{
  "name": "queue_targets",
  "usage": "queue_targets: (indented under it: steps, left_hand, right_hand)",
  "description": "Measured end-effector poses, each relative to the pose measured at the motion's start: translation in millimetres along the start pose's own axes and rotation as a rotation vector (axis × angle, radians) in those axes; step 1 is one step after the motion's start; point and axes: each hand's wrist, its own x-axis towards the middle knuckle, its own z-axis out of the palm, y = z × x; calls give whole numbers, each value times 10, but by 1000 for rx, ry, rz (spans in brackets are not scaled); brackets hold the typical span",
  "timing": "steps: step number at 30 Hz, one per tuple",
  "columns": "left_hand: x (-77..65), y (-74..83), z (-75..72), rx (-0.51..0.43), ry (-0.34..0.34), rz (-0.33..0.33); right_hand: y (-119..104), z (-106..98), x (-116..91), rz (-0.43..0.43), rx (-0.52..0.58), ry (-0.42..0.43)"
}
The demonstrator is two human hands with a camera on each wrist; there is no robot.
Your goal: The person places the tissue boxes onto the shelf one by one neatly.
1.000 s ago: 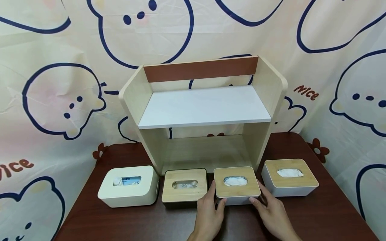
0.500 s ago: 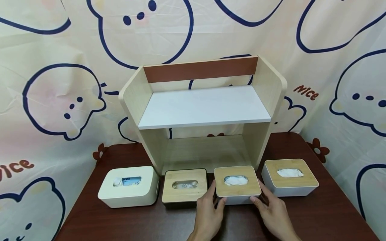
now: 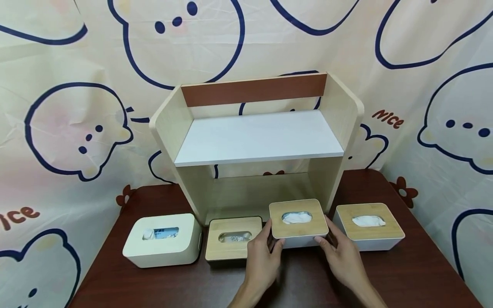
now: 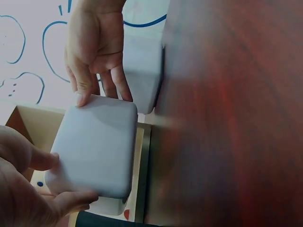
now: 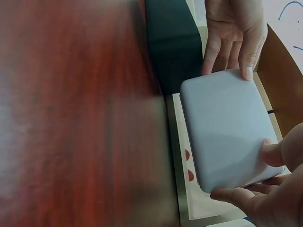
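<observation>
Both hands hold a tissue box (image 3: pixel 300 230) with a bamboo-look lid and a pale grey base, tissue showing in its oval slot. My left hand (image 3: pixel 263 256) grips its left side and my right hand (image 3: pixel 343 254) its right side, thumbs at the front. The box is raised off the table, its smooth grey underside in sight in the left wrist view, where the left hand (image 4: pixel 33 184) is at lower left. In the right wrist view the right hand (image 5: pixel 270 184) holds the near end. Some fingertips are hidden behind the box.
A two-tier shelf (image 3: pixel 258 137) stands behind on the dark wood table (image 3: pixel 185 286). A white tissue box (image 3: pixel 163 252) and a wood-lidded black one (image 3: pixel 233 248) sit to the left. Another bamboo-lidded box (image 3: pixel 369 229) sits close on the right. Patterned cloth (image 3: pixel 77 196) hangs behind.
Both hands have lifted the tissue box off the table and moved it slightly up and forward, toward the shelf. The other boxes have stayed in place; the head view has shifted slightly.
</observation>
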Motion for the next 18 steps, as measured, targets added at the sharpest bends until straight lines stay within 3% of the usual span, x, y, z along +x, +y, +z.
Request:
queue_targets:
  steps: [7,12,18]
  left_hand:
    - [179,-12,-38,8,-4,-50]
    - [316,-25,-48,1,4,-40]
    - [450,-32,-38,-1,18,-35]
  right_hand:
    - [-14,82,152,-3,71,33]
    - [-9,161,276,-14,135,57]
    - [16,234,401,8,121,89]
